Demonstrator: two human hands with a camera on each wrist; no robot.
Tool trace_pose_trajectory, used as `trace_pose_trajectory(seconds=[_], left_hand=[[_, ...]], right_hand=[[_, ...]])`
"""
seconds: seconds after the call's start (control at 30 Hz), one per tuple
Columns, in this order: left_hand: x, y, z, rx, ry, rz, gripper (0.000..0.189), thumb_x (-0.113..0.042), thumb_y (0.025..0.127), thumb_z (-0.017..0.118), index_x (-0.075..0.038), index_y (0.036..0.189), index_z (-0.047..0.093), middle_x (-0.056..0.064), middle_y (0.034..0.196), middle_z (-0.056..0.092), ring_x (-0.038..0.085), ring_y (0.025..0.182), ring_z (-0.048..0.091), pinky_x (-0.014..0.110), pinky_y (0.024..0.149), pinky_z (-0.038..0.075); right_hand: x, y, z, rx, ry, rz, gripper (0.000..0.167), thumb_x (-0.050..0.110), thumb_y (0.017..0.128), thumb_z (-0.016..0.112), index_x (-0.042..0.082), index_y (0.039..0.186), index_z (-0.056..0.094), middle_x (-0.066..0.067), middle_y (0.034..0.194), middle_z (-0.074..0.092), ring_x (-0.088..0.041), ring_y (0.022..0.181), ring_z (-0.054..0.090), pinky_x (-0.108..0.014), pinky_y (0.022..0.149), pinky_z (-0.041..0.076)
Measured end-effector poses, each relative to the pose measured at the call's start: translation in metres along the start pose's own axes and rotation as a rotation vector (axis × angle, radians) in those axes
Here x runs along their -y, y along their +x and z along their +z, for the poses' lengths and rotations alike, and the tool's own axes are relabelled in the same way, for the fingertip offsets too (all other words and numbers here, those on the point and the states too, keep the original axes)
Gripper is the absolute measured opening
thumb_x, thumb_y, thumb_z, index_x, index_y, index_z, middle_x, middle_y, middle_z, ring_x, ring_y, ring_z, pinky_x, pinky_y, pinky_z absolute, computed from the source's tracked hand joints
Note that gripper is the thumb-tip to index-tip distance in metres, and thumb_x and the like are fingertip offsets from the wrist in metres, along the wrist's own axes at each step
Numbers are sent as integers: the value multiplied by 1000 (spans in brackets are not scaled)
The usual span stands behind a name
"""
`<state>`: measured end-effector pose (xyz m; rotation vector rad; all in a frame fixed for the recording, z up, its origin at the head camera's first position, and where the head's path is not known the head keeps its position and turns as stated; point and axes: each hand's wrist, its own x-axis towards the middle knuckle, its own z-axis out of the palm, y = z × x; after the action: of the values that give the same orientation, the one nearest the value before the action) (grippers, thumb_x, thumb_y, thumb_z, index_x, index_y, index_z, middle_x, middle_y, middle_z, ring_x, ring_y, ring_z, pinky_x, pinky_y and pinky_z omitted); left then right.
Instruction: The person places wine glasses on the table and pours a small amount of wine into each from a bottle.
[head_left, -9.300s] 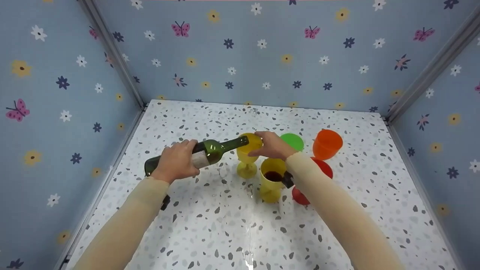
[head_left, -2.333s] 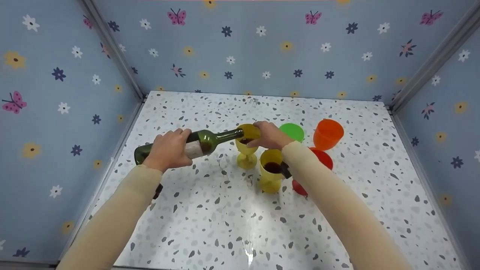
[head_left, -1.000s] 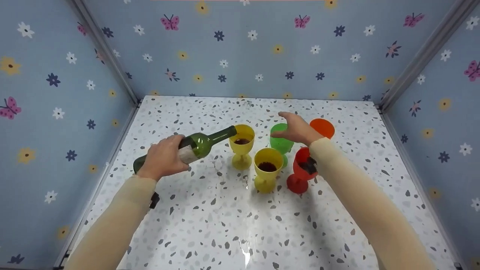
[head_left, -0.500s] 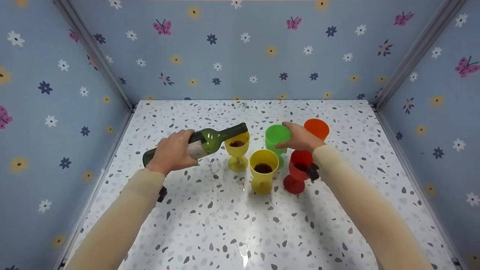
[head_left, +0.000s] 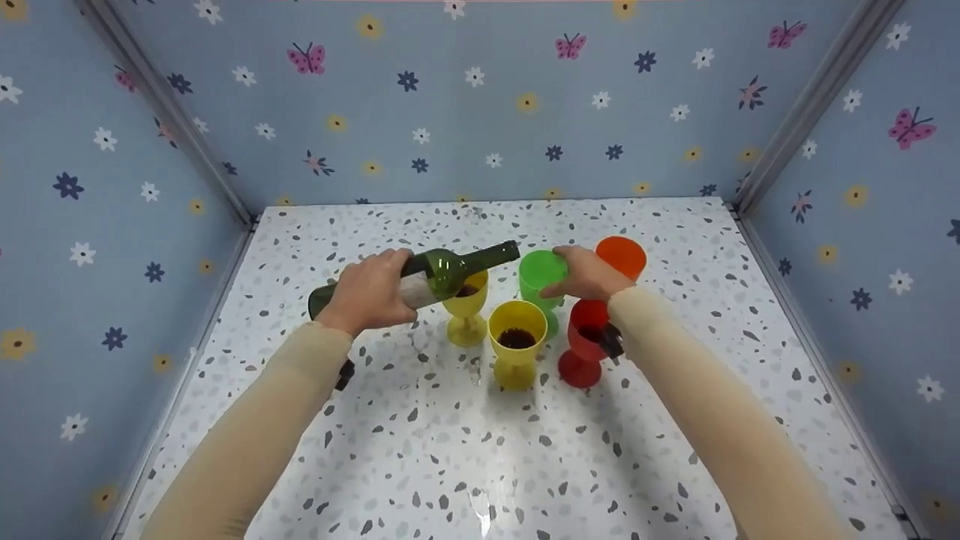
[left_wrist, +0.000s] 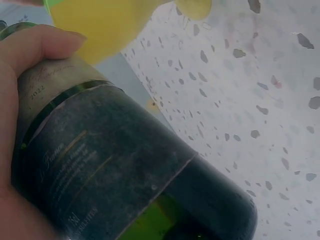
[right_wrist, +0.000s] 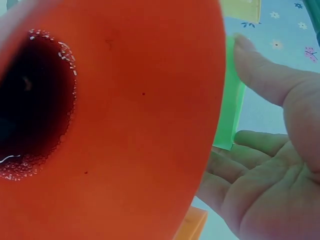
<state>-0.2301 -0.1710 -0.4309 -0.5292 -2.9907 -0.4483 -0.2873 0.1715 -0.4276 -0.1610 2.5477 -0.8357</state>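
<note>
My left hand (head_left: 371, 292) grips a green glass wine bottle (head_left: 448, 274) round its labelled body. The bottle lies nearly level, neck slightly raised and pointing right, its mouth just short of the green goblet (head_left: 534, 283). Thumb and fingers of my right hand (head_left: 591, 276) hold that goblet's bowl from the right; in the right wrist view the thumb (right_wrist: 250, 60) is at its side. Beneath the bottle neck stands a yellow goblet (head_left: 463, 306) with dark liquid inside, partly hidden. In the left wrist view, the bottle's dark label (left_wrist: 100, 150) fills much of the picture.
A second yellow goblet (head_left: 516, 319) and a red goblet (head_left: 581, 349) stand nearer me, both with dark liquid. An orange goblet (head_left: 621, 256) is behind my right hand. Flowered panels (head_left: 480, 97) enclose the speckled white table (head_left: 420, 465) at the back and sides.
My right hand has let go of the rear yellow goblet and taken the green one. The bottle has moved right, from the yellow goblet toward the green. Dark liquid now shows in the rear yellow goblet.
</note>
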Motion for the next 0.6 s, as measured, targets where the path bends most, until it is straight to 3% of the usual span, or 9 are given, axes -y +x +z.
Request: trace_pose_trajectory(seconds=[0.37, 0.6], left_hand=[[-7, 19, -3, 27, 58, 34, 83, -28, 60, 81, -4, 134, 53, 12, 109, 64, 32, 93, 61, 54, 77, 51], [-13, 26, -6, 43, 111, 57, 72, -28, 61, 82, -6, 124, 56, 11, 103, 64, 32, 89, 61, 53, 73, 52]], right_hand=[[3, -2, 5, -35, 19, -6, 87, 22, 82, 82, 8, 153, 33, -15, 145, 46, -32, 123, 50, -46, 103, 44], [2, 0, 4, -41, 4, 1, 88, 23, 82, 82, 8, 153, 33, -15, 145, 47, -31, 122, 50, -45, 103, 44]])
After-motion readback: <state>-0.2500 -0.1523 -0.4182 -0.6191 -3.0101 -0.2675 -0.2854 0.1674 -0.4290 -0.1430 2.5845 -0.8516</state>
